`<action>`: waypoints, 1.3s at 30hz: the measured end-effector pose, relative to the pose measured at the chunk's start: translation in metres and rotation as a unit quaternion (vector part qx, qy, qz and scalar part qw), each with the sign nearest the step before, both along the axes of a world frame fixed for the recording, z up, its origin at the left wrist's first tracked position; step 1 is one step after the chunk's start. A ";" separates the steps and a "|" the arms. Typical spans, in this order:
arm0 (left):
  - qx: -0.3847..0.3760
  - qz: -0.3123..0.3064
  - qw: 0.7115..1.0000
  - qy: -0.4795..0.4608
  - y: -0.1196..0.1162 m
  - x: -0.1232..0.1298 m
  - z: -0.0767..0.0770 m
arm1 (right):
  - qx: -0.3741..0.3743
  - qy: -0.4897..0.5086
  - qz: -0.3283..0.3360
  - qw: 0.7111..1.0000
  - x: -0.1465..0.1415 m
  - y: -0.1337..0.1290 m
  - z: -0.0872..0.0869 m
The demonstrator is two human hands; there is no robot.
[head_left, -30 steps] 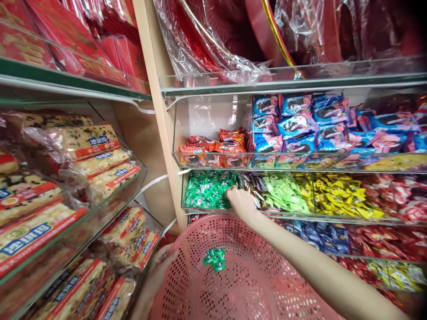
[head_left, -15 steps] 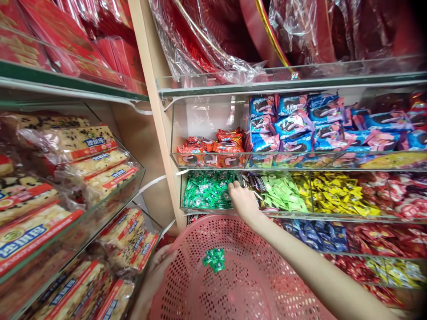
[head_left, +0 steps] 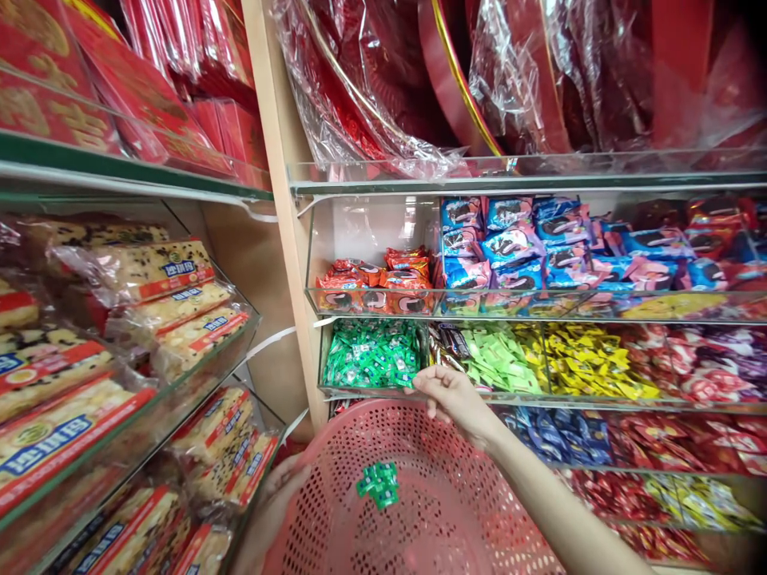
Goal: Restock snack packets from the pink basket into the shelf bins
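Observation:
My right hand (head_left: 454, 399) pinches a small green-wrapped candy (head_left: 405, 382) between thumb and fingertips, just above the far rim of a pink perforated plastic basket (head_left: 461, 495). Behind the fingertips is a clear bin heaped with green-wrapped candies (head_left: 371, 351). A small cluster of the same candies (head_left: 379, 484) lies on the bottom of the basket. At the basket's left side, my left hand (head_left: 280, 483) grips the edge, its fingers partly hidden.
Light-green candies (head_left: 500, 357) and yellow ones (head_left: 593, 363) fill bins to the right. Blue-and-pink biscuit packs (head_left: 512, 239) sit one shelf up. Packaged crackers (head_left: 173, 267) stand on the left shelves, beside a wooden upright (head_left: 288, 239). Glass shelf edges (head_left: 509, 188) jut out.
My right hand has drawn back and down from the green candy bin, and a green candy now shows in its fingertips. My left hand stays on the basket. The view has shifted slightly.

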State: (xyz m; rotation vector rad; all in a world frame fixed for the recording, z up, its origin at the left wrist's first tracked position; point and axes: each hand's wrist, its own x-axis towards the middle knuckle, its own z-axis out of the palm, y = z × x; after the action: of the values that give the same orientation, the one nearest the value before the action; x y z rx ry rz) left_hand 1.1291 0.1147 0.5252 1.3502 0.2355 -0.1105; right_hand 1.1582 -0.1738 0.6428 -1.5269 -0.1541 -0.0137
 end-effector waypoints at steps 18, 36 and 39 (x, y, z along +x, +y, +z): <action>-0.025 0.022 0.999 -0.002 0.000 0.005 -0.011 | -0.164 0.210 0.048 0.963 0.013 0.006 -0.119; 0.006 0.010 1.000 -0.021 -0.004 -0.002 0.002 | -0.248 0.277 0.079 0.925 0.020 0.039 -0.164; 0.006 0.018 1.000 -0.020 -0.003 0.000 -0.001 | -0.252 0.275 0.074 0.925 0.021 0.043 -0.167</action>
State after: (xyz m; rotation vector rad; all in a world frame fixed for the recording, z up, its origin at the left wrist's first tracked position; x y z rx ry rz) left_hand 1.1287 0.1120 0.5242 1.3585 0.2268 -0.0512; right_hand 1.1790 -0.1305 0.4760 -1.9652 0.1950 0.6128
